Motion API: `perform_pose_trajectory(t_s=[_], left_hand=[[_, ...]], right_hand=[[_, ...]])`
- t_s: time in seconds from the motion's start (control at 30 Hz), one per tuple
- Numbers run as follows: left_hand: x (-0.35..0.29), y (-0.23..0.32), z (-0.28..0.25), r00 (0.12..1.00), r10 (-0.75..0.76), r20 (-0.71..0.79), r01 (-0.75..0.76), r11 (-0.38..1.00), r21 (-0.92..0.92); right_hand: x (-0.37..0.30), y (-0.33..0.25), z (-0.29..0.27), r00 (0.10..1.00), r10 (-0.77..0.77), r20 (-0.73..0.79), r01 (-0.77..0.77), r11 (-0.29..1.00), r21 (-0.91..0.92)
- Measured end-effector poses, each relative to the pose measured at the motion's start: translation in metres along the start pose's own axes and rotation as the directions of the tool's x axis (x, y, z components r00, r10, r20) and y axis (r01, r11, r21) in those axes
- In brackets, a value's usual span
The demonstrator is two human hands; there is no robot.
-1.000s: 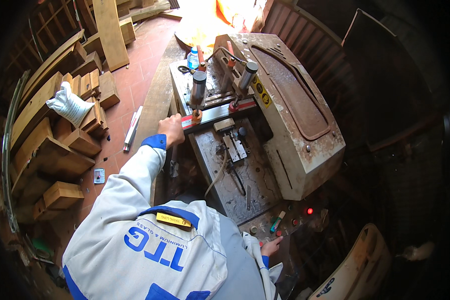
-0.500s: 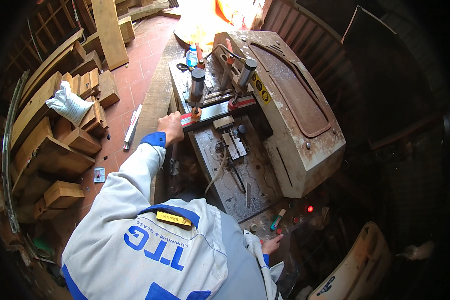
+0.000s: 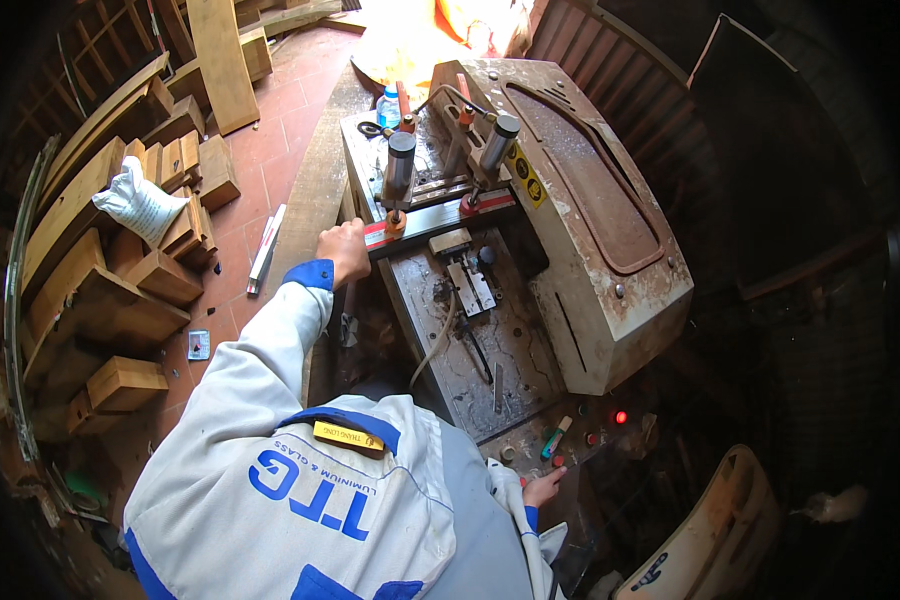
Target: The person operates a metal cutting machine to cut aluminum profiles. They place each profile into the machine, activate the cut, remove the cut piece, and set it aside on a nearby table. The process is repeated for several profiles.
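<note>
My left hand [image 3: 343,252] is closed round the left end of a silver aluminium profile [image 3: 435,221] with red-and-white film on it. Two upright cylinder clamps, a nearer clamp [image 3: 399,165] and a farther clamp [image 3: 500,142], press down on this bar across the bed of a saw machine [image 3: 510,375]. At the machine's front edge my right hand [image 3: 543,488] has a finger stretched to a red push button [image 3: 558,461]; the rest of its fingers are partly hidden. Beside that button lies a green-and-tan marker-like object [image 3: 556,440].
A big dusty saw hood [image 3: 610,220] stands on the right of the bed. A glowing red lamp [image 3: 621,417] is on the front panel. Stacked wooden blocks [image 3: 130,280] with a white sack [image 3: 140,203] fill the left side. A chair back [image 3: 715,530] is at lower right.
Both hands keep their places on the profile and at the button. The view has shifted very slightly.
</note>
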State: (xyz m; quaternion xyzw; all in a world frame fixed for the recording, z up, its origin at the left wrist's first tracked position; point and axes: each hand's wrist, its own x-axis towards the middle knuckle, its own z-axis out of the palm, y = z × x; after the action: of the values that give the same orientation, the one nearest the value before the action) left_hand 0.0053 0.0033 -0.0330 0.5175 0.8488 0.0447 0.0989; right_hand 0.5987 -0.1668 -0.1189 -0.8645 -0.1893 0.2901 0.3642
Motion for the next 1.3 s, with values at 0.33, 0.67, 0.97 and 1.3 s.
perform_pose_trajectory(t_s=[0.33,0.67,0.97,1.3], left_hand=[[0.003,-0.004,0.01,0.998,0.02,-0.068,-0.022,0.999,-0.033],[0.0,-0.003,0.003,1.0,0.001,-0.024,-0.001,1.0,-0.01],[0.004,-0.004,0.009,0.999,0.007,-0.041,-0.008,1.0,-0.017],[0.004,-0.003,0.008,0.999,0.007,-0.04,-0.007,1.0,-0.016]], right_hand=[[-0.006,-0.004,-0.002,0.998,-0.059,0.009,0.059,0.998,-0.033],[-0.011,-0.014,-0.002,1.0,-0.012,0.018,0.013,0.998,-0.054],[-0.005,-0.007,-0.003,1.0,0.015,0.012,-0.014,0.997,-0.073],[0.005,0.004,-0.002,1.0,-0.014,0.014,0.015,0.998,-0.057]])
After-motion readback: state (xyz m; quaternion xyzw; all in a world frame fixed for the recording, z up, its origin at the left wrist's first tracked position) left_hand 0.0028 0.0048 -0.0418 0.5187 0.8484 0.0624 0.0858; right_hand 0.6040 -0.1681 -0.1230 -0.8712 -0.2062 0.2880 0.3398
